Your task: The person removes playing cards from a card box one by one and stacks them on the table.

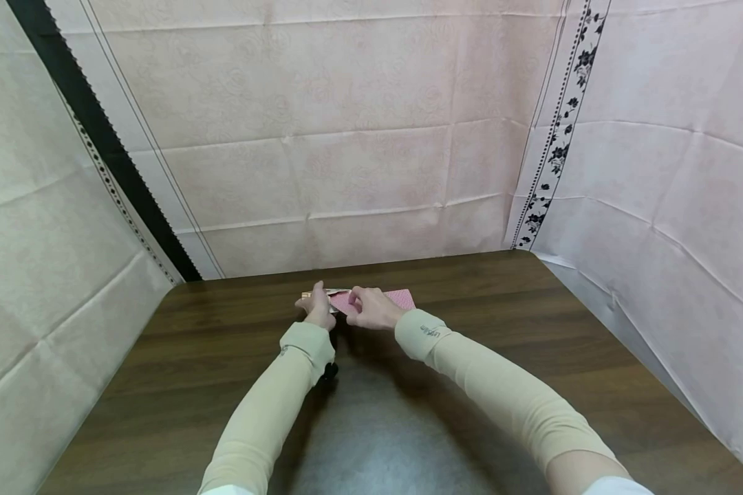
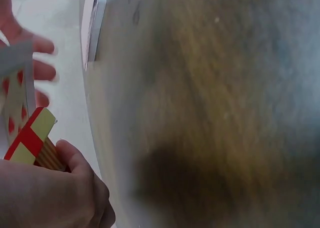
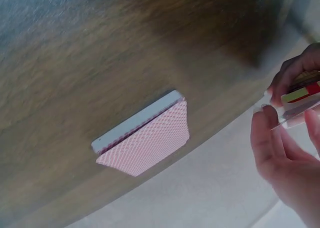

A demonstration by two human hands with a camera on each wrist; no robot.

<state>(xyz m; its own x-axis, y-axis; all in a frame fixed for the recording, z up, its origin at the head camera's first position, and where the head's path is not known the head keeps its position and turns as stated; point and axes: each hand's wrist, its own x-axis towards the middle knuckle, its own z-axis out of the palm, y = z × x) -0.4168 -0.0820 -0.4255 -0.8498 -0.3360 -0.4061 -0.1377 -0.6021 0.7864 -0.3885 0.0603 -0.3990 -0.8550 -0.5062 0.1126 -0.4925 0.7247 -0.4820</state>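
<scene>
My left hand (image 1: pixel 317 306) grips a small card box (image 2: pixel 33 140), red and pale yellow with a striped side, its fingers curled round the end. Beside it my right hand (image 1: pixel 374 309) pinches a playing card (image 2: pixel 21 95) whose face shows red pips. In the left wrist view that card stands close against the box; whether it is partly inside I cannot tell. To the right of the hands, a deck of cards (image 3: pixel 150 138) with pink patterned backs lies on the table, its top card slightly askew. The right palm is partly hidden in the head view.
The brown wooden table (image 1: pixel 223 357) reaches to a pale cloth screen (image 1: pixel 359 172) behind the hands. More cloth (image 1: pixel 669 172) hangs along the right, and a dark strip (image 1: pixel 117 158) runs down at left. The deck lies near the table's far edge.
</scene>
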